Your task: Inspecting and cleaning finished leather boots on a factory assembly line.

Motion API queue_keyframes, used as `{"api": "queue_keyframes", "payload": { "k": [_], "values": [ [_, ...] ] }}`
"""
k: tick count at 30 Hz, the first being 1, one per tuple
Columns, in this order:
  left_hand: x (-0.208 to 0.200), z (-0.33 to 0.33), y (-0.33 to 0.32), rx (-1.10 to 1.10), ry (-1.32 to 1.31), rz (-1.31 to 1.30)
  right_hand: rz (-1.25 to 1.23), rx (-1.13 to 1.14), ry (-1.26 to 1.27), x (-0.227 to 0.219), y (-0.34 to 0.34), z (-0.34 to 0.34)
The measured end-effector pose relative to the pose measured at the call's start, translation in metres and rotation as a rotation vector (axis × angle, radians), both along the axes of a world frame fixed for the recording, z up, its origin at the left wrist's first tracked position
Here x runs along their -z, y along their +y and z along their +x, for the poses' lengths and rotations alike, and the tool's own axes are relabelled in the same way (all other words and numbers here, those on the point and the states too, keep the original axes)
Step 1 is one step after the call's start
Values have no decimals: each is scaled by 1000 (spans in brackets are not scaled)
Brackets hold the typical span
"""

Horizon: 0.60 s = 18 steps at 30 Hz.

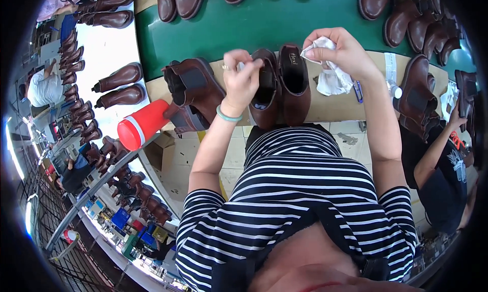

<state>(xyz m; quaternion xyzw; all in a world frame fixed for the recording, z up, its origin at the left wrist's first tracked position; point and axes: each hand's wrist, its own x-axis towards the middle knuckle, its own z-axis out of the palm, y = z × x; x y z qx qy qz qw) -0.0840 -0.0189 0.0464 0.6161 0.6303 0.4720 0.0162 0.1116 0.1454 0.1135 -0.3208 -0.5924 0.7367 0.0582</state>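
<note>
A pair of dark brown ankle boots stands side by side in front of me, openings up: the left boot (pixel 265 111) and the right boot (pixel 296 105). My left hand (pixel 240 83), wearing a green bangle and a ring, is raised beside the left boot's opening. Its fingers are bent and smeared by motion, so anything in them cannot be made out. Just right of the right boot, my right hand (pixel 338 50) grips a crumpled white cloth (pixel 334 81) between thumb and fingers; the cloth hangs toward the bench.
More brown boots (pixel 190 81) lean at the left, near a red container (pixel 143 123). A blue-handled tool (pixel 359 92) and a white-capped bottle (pixel 395 91) are at the right. Boots stand along the green surface (pixel 218 33). A co-worker's arm (pixel 441 144) reaches in at far right.
</note>
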Motion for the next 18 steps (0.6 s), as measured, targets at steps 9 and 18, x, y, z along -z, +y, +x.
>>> {"api": "queue_keyframes", "payload": {
  "k": [9, 18],
  "values": [
    [-20, 24, -52, 66, 249, 202, 40, -260, 51, 10, -59, -33],
    [-23, 31, -58, 38, 268, 364, 6, -364, -74, -1, -76, -50]
  ]
}}
